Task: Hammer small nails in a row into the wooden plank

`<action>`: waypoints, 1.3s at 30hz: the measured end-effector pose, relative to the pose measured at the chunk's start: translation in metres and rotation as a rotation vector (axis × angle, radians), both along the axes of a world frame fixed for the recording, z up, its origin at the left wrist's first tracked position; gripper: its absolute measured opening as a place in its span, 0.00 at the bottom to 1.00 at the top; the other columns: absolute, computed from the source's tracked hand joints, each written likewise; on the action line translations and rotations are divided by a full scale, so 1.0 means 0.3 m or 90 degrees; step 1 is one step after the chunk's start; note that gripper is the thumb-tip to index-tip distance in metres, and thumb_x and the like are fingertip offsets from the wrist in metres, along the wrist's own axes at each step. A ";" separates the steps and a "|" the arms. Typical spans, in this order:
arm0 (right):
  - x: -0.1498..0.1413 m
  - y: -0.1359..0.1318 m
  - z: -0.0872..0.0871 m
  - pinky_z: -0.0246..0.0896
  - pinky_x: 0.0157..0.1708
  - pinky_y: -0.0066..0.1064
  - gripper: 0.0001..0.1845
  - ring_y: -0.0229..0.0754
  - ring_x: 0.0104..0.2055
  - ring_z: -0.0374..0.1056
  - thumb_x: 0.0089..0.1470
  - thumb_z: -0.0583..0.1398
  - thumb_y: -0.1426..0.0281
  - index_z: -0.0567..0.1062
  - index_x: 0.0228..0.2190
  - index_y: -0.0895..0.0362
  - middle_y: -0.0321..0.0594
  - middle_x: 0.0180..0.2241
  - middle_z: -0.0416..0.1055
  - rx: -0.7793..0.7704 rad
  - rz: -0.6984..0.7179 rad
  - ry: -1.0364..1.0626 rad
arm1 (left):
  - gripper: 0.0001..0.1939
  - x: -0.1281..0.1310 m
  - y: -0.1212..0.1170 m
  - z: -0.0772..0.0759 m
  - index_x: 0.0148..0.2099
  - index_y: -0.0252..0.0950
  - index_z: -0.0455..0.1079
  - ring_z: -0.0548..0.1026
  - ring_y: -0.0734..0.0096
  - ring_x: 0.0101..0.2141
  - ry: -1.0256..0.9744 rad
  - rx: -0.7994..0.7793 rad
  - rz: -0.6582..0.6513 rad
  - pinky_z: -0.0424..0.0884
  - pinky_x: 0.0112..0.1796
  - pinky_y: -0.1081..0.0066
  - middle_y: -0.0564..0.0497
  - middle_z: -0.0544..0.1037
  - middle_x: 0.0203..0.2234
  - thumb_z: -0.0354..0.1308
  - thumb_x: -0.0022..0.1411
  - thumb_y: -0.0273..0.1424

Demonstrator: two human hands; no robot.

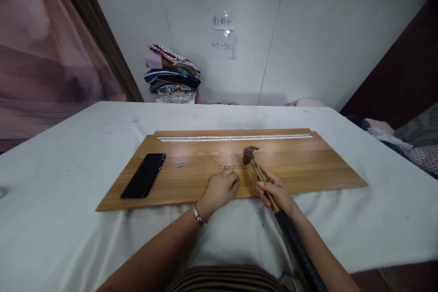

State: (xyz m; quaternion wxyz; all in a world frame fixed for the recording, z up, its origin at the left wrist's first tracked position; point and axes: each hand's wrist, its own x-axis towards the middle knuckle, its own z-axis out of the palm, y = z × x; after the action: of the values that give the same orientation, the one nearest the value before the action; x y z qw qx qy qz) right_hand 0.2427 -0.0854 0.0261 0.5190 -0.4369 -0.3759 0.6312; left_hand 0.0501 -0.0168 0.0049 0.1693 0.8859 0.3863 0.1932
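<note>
Striped cloth (pixel 229 278) on the person's own body is closest, at the bottom edge. Just ahead, the black end of a hammer (pixel 290 232) points back toward the person. Their right hand (pixel 282 196) holds it, with the fingers wrapped snugly around the yellow part of the handle. That grip is well up toward the head, maybe because a short hold is easier to steer. The rusty head is over the wooden board (pixel 304 162), near one end of a row of tiny dark spots (pixel 229 165), which may be nail tops. It is hard to tell if it touches the wood.

The left hand (pixel 221 187) rests on the board beside that row. Its fingers are curled in close, and one cannot tell if they pinch something small. Resting there probably helps keep the board from sliding.

A few thin loose nails (pixel 180 164) lie to the left, likely put there so they are easy to reach. A black phone (pixel 143 176) lies flat by the board's left end, away from the hammer. Two white strips (pixel 236 138) run along the far edge, perhaps to be out of the way.
</note>
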 end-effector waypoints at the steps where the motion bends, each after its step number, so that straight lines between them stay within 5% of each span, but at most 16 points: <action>1: -0.001 0.000 0.002 0.50 0.06 0.19 0.43 0.29 0.09 0.54 0.49 0.63 0.65 0.55 0.63 0.58 0.26 0.18 0.65 0.000 -0.003 0.001 | 0.09 -0.001 0.000 0.000 0.35 0.36 0.71 0.72 0.71 0.33 0.001 0.000 -0.001 0.65 0.34 0.72 0.51 0.74 0.32 0.51 0.66 0.28; 39: 0.004 0.006 -0.009 0.50 0.06 0.19 0.42 0.29 0.08 0.54 0.50 0.63 0.65 0.55 0.63 0.60 0.25 0.18 0.65 0.013 0.010 0.002 | 0.09 0.002 -0.004 0.007 0.34 0.35 0.71 0.72 0.72 0.32 -0.016 -0.002 0.001 0.65 0.34 0.73 0.51 0.74 0.32 0.51 0.66 0.28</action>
State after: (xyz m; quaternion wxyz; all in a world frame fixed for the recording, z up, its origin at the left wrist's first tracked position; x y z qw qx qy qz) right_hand 0.2439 -0.0835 0.0235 0.5190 -0.4278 -0.3850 0.6320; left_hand 0.0507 -0.0179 0.0072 0.1755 0.8828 0.3852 0.2039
